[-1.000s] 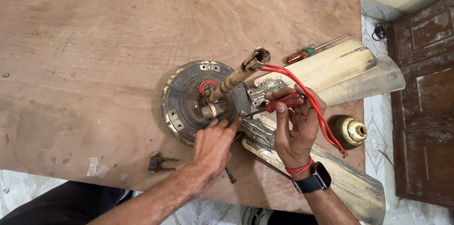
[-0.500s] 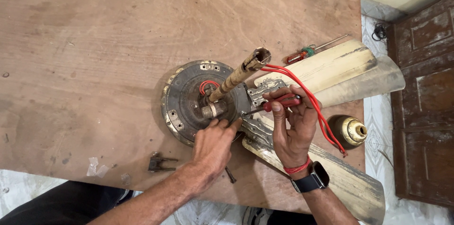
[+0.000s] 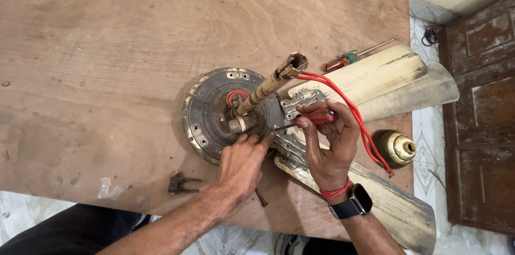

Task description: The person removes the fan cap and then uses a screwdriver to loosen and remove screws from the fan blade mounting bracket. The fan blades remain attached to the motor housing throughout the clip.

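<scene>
A round dark ceiling-fan motor [image 3: 212,107] lies flat on the wooden table [image 3: 134,46], with a brass down-rod [image 3: 271,80] rising from its hub and red wires [image 3: 354,113] trailing out of the rod's top. My left hand [image 3: 241,166] rests on the motor's near edge, fingertips by the hub. My right hand [image 3: 327,145] grips a red-handled screwdriver [image 3: 306,121], its tip at the metal blade bracket [image 3: 303,99] on the motor's right rim. Cream fan blades [image 3: 375,75] spread out to the right under my right hand.
A second red and green screwdriver [image 3: 348,57] lies beyond the blades. A brass canopy cup [image 3: 396,148] stands at the table's right edge. A small metal clip [image 3: 179,184] and a loose screw [image 3: 261,197] lie near the front edge. A dark wooden door [image 3: 477,126] is at the right.
My right hand has shifted the screwdriver slightly at the bracket. My left hand stays on the motor.
</scene>
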